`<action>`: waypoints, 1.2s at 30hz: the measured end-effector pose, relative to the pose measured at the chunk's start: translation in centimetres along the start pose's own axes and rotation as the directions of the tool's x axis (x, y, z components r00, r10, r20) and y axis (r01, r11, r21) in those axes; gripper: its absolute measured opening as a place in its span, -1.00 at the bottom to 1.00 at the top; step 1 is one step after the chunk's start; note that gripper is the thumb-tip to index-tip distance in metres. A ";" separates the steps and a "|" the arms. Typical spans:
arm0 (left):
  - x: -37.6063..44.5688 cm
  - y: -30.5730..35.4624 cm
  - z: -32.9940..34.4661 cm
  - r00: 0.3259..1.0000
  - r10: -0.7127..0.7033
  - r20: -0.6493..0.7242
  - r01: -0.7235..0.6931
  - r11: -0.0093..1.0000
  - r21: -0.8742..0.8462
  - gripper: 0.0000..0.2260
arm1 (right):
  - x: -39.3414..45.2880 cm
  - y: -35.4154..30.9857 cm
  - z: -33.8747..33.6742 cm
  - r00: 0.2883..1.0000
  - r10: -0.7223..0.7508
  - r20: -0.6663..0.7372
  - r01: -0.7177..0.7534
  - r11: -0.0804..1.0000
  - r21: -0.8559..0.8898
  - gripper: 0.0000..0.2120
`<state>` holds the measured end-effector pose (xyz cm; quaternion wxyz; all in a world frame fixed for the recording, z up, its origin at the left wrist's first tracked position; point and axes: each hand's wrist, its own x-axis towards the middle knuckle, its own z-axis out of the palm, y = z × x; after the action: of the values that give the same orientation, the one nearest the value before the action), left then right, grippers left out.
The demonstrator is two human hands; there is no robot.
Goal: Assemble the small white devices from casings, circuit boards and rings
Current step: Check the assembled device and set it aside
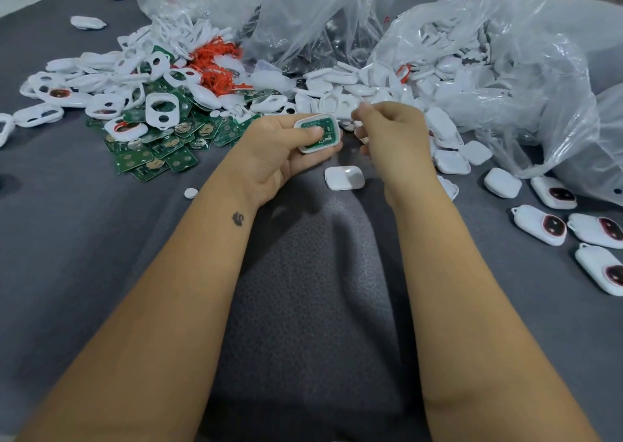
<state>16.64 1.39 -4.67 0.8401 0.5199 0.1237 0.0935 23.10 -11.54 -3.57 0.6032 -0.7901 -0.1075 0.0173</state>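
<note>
My left hand grips a white casing half with a green circuit board seated in it, thumb pressing on the board. My right hand hovers just right of it with fingers curled; whether they pinch a small part I cannot tell. A loose white casing lies on the grey cloth below my hands. Green circuit boards and white ring frames are heaped at the left. Finished white devices with dark red windows lie at the right.
Clear plastic bags spill white casings at the back and right. Orange parts sit in the pile behind the boards. A small white disc lies left of my left wrist. Grey cloth covers the surface.
</note>
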 end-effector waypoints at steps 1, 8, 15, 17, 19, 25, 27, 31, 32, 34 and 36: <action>0.0 0.1 0.0 0.999 -0.004 -0.031 0.004 1.000 -0.016 -0.86 | 0.2 0.0 -0.5 1.000 -0.002 0.003 0.002 1.000 -0.020 -0.78; 0.3 0.3 0.0 0.989 -0.013 -0.145 0.006 0.999 -0.045 -0.91 | 0.0 0.0 -3.1 0.854 0.124 0.505 0.152 0.870 -0.470 -0.65; 0.2 0.3 0.0 0.985 -0.028 -0.172 0.015 0.997 -0.074 -0.91 | -0.1 0.4 -3.2 0.842 0.048 0.537 0.252 0.845 -0.472 -0.72; 0.2 0.3 0.1 0.985 -0.035 -0.171 0.023 0.997 -0.073 -0.90 | 0.0 0.6 -3.0 0.863 0.004 0.506 0.258 0.857 -0.446 -0.76; 0.2 0.5 0.1 0.986 -0.055 -0.160 0.042 0.996 -0.082 -0.89 | 0.3 0.8 -2.7 0.912 -0.077 0.404 0.246 0.889 -0.386 -0.76; 0.0 1.0 -0.2 0.988 -0.135 -0.079 0.127 0.987 -0.097 -0.73 | -0.1 0.5 -1.5 0.939 -0.294 0.181 0.324 0.930 -0.172 -0.64; -0.1 1.1 -0.3 0.985 -0.165 -0.055 0.161 0.985 -0.069 -0.69 | -0.5 0.2 -1.0 0.907 -0.342 0.244 0.388 0.905 -0.175 -0.64; -0.4 1.3 -0.4 0.976 -0.220 -0.006 0.220 0.976 0.004 -0.63 | -0.8 -0.1 -0.7 0.863 -0.357 0.357 0.459 0.850 -0.259 -0.60; -0.4 1.3 -0.3 0.974 -0.227 0.000 0.227 0.974 0.019 -0.62 | -0.8 -0.2 -0.7 0.855 -0.360 0.374 0.471 0.840 -0.268 -0.60; -0.5 1.4 -0.3 0.972 -0.233 0.010 0.232 0.972 0.039 -0.62 | -0.9 -0.3 -0.7 0.843 -0.367 0.394 0.492 0.822 -0.287 -0.59; -0.5 1.3 -0.3 0.972 -0.235 0.021 0.234 0.971 0.050 -0.62 | -0.8 -0.3 -0.7 0.839 -0.373 0.396 0.502 0.810 -0.302 -0.58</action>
<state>16.05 2.11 -3.53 0.8343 0.5225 0.1751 -0.0163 22.34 -12.25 -3.19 0.3933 -0.8344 -0.3857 -0.0188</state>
